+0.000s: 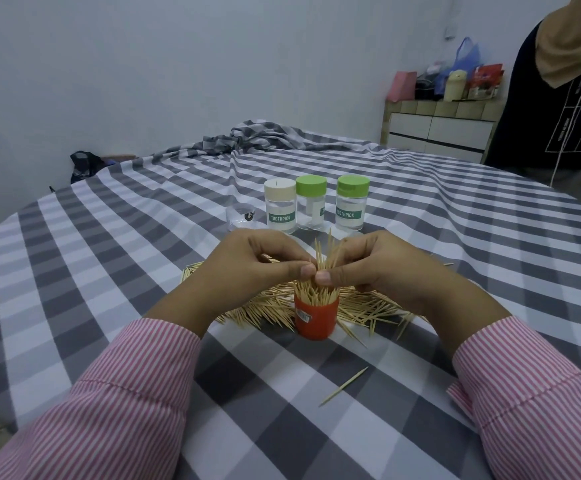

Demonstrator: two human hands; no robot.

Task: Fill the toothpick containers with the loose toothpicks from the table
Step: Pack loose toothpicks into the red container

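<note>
A red open container (316, 318) stands on the checked tablecloth, packed with upright toothpicks. Directly above it, my left hand (257, 261) and my right hand (368, 268) both pinch a bundle of toothpicks (325, 254) that sticks up between the thumbs and fingers. A pile of loose toothpicks (361, 306) lies spread around and behind the red container. One stray toothpick (344, 386) lies nearer to me on the right. Behind my hands stand three clear capped containers labelled TOOTHPICK: one with a cream lid (280, 206) and two with green lids (311, 206), (352, 204).
A clear plastic piece (238, 216) lies left of the capped containers. The grey-and-white checked cloth (126, 237) covers the round table and bunches up at the far side. A person in dark clothes (559, 98) stands at the far right beside a cluttered cabinet (438, 129).
</note>
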